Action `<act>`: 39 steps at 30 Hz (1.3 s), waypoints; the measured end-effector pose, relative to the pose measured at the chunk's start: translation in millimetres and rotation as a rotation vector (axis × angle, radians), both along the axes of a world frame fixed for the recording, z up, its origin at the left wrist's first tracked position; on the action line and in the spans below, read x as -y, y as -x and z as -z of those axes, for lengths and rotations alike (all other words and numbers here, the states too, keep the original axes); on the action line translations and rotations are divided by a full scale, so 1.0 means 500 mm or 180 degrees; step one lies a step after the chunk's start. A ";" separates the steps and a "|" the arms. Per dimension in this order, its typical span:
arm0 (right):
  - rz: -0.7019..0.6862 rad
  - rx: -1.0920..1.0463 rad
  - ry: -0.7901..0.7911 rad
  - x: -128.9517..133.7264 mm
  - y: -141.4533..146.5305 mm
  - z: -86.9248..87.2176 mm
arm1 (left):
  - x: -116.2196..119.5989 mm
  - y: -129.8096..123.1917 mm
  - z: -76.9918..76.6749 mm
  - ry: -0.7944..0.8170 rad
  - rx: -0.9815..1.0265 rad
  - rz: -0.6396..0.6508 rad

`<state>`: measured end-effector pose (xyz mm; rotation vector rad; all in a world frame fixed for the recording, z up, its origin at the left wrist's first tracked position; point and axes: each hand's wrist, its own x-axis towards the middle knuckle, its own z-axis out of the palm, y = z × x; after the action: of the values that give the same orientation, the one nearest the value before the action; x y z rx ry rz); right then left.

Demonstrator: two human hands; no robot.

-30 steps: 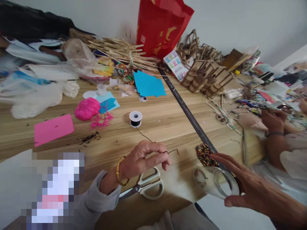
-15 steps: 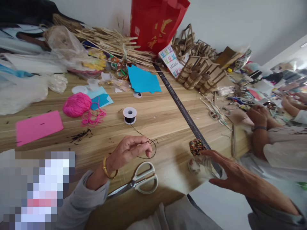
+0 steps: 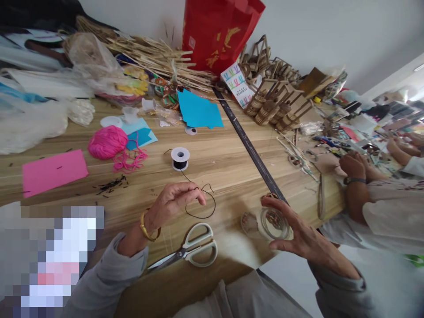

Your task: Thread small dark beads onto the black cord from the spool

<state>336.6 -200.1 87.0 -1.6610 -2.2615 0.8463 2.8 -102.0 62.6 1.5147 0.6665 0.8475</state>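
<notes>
Cord (image 3: pixel 201 217), thin, black and looped, sits near centre, pinched in the left hand (image 3: pixel 174 201); apart, the right hand (image 3: pixel 298 232) clasps a tilted clear jar (image 3: pixel 260 229), near right. Wood-grain table (image 3: pixel 228 163); far, a pale wall (image 3: pixel 308 37).

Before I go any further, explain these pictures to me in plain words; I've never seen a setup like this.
There is no machine here. A person works with two bare hands, seen by one camera worn on the head and looking forward and down.

The left hand pinches a thin black cord that runs to a white spool. The right hand holds a clear jar, its open mouth toward the camera.

On the wooden table lie white-handled scissors, a ball of pink yarn, blue paper sheets and a pink sheet. A red bag stands behind. The blocky patch at lower left is too pixelated to make out.
</notes>
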 end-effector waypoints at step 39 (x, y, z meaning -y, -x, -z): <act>-0.0916 -0.2218 0.0501 -0.224 0.110 0.071 | -0.060 -0.023 0.132 -0.2623 -0.3518 -0.0483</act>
<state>281.7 -88.3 51.4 -0.8740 -1.9691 1.4287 14.2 -71.9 -3.3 2.7427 1.3251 0.3043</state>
